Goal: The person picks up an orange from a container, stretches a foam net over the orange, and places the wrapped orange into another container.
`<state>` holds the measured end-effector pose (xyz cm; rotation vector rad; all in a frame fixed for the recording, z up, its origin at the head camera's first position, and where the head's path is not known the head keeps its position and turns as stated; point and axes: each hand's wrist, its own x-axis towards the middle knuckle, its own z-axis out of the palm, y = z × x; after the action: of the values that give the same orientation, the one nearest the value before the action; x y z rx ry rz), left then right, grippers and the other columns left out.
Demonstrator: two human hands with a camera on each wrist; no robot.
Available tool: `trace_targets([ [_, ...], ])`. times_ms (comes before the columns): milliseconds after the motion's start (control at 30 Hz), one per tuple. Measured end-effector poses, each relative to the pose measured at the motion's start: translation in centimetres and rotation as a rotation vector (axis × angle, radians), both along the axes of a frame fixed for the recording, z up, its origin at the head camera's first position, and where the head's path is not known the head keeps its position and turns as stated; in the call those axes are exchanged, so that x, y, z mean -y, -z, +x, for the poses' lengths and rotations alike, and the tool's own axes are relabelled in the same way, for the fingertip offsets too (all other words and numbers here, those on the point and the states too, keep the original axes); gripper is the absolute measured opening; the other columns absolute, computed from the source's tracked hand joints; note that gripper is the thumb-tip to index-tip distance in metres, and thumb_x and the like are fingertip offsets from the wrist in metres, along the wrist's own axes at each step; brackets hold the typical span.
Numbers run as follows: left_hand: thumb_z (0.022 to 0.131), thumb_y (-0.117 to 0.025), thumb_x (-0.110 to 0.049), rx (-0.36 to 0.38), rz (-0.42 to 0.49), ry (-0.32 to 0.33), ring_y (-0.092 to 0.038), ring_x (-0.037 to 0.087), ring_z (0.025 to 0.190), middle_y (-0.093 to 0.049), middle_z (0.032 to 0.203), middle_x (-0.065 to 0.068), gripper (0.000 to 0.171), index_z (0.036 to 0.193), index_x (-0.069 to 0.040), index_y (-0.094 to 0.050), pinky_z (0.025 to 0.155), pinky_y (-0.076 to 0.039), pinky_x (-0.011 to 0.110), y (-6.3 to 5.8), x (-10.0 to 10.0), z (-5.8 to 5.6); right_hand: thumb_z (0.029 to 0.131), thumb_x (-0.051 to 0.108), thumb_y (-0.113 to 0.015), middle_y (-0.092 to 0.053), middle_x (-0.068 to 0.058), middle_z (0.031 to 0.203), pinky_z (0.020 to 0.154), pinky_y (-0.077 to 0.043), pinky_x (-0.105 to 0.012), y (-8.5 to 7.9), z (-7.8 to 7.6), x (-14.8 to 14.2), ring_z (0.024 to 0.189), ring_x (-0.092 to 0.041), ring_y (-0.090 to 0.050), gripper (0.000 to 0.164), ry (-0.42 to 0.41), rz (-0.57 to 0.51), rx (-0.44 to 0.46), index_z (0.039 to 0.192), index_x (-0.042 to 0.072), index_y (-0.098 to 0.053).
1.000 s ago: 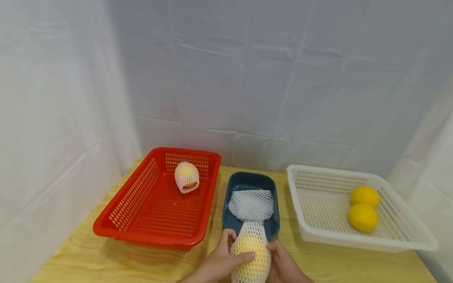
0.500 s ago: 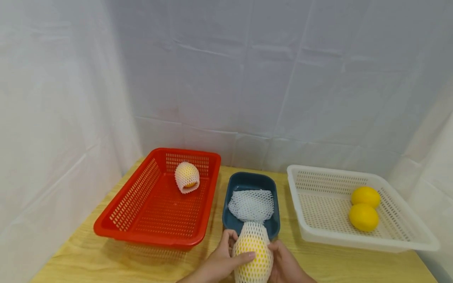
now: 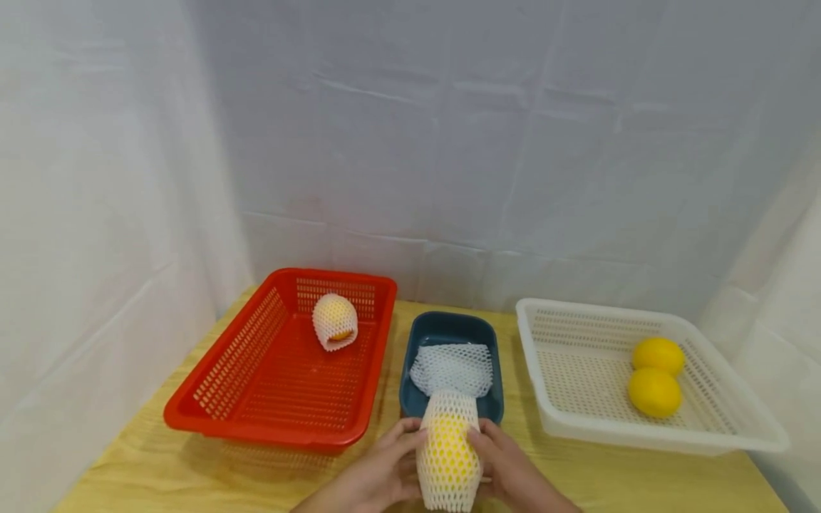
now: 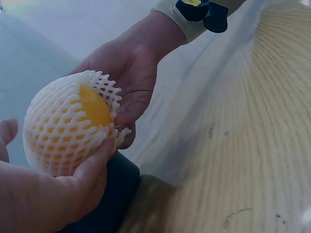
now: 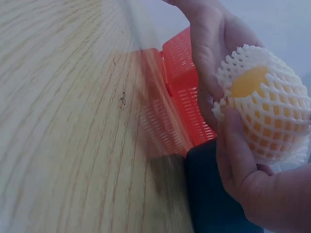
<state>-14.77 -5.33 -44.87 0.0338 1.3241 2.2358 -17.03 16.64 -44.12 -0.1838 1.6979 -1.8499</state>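
Observation:
Between both hands sits a yellow fruit [image 4: 95,108] inside a white foam net sleeve [image 3: 447,456]. On its left side my left hand [image 3: 391,467] grips the sleeve, thumb along the edge. My right hand [image 3: 509,467] holds the opposite side with the thumb on the net. Both wrist views show the net's ragged open end, where bare yellow skin of the fruit [image 5: 249,81] shows and fingertips pinch the net's edge. In the head view the sleeve's far end overlaps a dark blue tray [image 3: 410,335] holding more white foam nets [image 3: 452,369].
At left, a red basket [image 3: 282,436] contains one netted yellow fruit [image 3: 335,320]. A white basket [image 3: 532,356] at right has two bare yellow fruits [image 3: 654,392] touching each other. All stand on a wooden table [image 3: 147,463] before a pale sheet backdrop [image 3: 385,142].
The netted fruit has shifted slightly away from the body, showing the sleeve's near end. My left thumb has moved from its front to the side; my right thumb has come onto the net.

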Motion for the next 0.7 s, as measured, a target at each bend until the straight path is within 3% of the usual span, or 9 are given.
trace_targets([
  [133,0.097,-0.059,-0.03,-0.011,0.077,0.031,-0.06,0.02,0.097,-0.061,0.107,0.005,0.034,0.121,-0.019,-0.037,0.084,-0.05,0.04,0.5,0.3,0.0,0.102,0.046,-0.044,-0.058,-0.01,0.108,0.08,-0.055,-0.047,0.0,0.0,0.2,0.094,-0.025,-0.065,0.057,0.02,0.044,-0.025,0.131,-0.002,-0.029],
  [233,0.096,-0.061,-0.027,-0.019,0.082,0.039,-0.059,0.022,0.102,-0.057,0.115,0.006,0.045,0.127,-0.017,-0.031,0.088,-0.048,0.043,0.5,0.2,0.0,0.102,0.047,-0.043,-0.057,-0.01,0.109,0.08,-0.055,-0.048,0.0,-0.1,0.1,0.094,-0.025,-0.065,0.058,0.013,0.048,-0.028,0.13,-0.001,-0.028],
  [433,0.096,-0.061,-0.022,-0.039,0.004,0.026,-0.057,0.023,0.107,-0.045,0.133,0.012,0.066,0.144,-0.009,-0.018,0.093,-0.047,0.046,0.3,-0.4,0.0,0.102,0.047,-0.043,-0.053,-0.014,0.113,0.081,-0.055,-0.048,-0.2,0.0,0.3,0.098,-0.026,-0.064,0.064,0.014,0.036,-0.02,0.135,-0.003,-0.022],
  [700,0.091,-0.066,-0.022,-0.115,-0.136,-0.046,-0.056,0.023,0.106,-0.048,0.131,0.014,0.079,0.146,-0.009,-0.012,0.094,-0.045,0.046,-1.3,-1.2,0.0,0.102,0.051,-0.036,-0.051,-0.013,0.123,0.084,-0.053,-0.048,-1.2,0.5,1.0,0.106,-0.025,-0.061,0.062,0.042,0.0,-0.09,0.135,0.0,-0.024],
])
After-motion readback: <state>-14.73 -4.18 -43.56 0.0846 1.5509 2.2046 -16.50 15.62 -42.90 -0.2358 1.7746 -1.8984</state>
